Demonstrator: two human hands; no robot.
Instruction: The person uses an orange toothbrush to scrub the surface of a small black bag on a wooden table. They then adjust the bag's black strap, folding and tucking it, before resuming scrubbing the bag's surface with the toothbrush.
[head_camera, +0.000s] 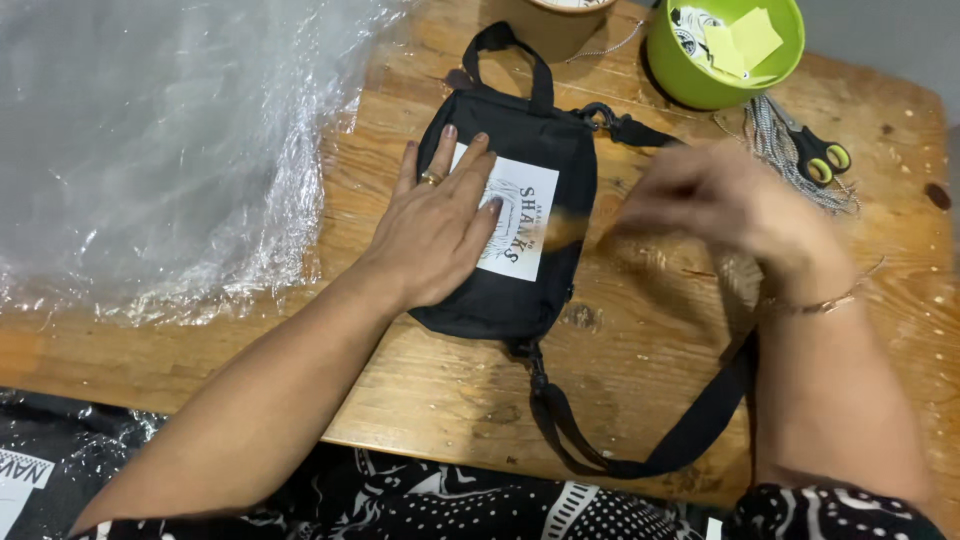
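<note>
While pressing flat, fingers spread, on black pouch (520, 215) mid-tabletop (640, 380): left hand (440, 225); right hand (730, 205) at three o'clock, blurred, grip indeterminable; step judged smoothing; next calls for steady hold.

One view only: the head camera, worn by the person, looks steeply down and slightly forward onto the wooden table (640, 390). The near table edge crosses the lower part of the picture, with the person's patterned clothing below it. The far edge is cut off at the top. The camera sits close: both forearms enter from the bottom corners, and the left hand (440, 225) and right hand (725, 205) lie near the picture's centre. The black pouch (525, 140) marks the centre of the view. Clear plastic film (160, 140) fills the upper left; a green bowl (690, 80) and scissors (815, 150) sit at the upper right. No second view exists to overlap.
</note>
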